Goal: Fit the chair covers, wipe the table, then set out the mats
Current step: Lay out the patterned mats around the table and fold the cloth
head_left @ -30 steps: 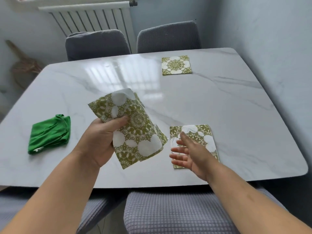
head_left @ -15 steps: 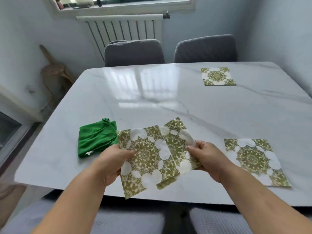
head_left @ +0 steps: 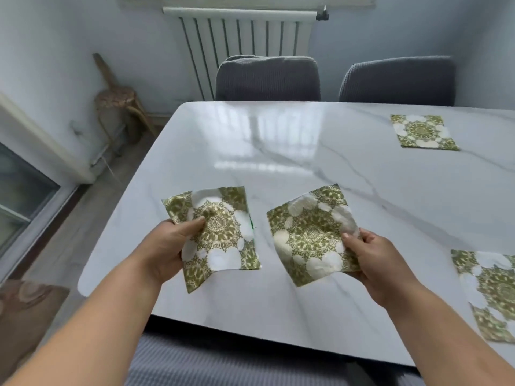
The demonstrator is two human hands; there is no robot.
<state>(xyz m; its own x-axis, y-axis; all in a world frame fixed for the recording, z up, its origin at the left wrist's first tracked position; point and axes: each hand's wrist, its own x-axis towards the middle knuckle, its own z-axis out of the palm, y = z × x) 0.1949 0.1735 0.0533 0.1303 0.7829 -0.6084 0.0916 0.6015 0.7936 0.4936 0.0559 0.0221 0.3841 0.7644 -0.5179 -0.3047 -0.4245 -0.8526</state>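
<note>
Above the near left part of the white marble table (head_left: 306,151) I hold two green-and-white patterned mats apart. My left hand (head_left: 164,246) pinches the left mat (head_left: 220,235) by its left edge. My right hand (head_left: 373,257) grips the right mat (head_left: 309,235) at its right edge. A third mat (head_left: 422,132) lies flat at the far right of the table. A fourth mat (head_left: 493,291) lies at the near right edge. Only a sliver of the green cloth (head_left: 252,224) shows behind the left mat.
Two chairs in grey covers (head_left: 267,79) (head_left: 398,82) stand at the far side, with a white radiator (head_left: 245,40) behind them. A covered chair seat (head_left: 223,366) is below me. A wicker stool (head_left: 119,104) stands by the left wall.
The two mats were held together as one stack; now my hands have pulled them apart, one in each. My view has shifted left, and the green cloth is now hidden behind the left mat.
</note>
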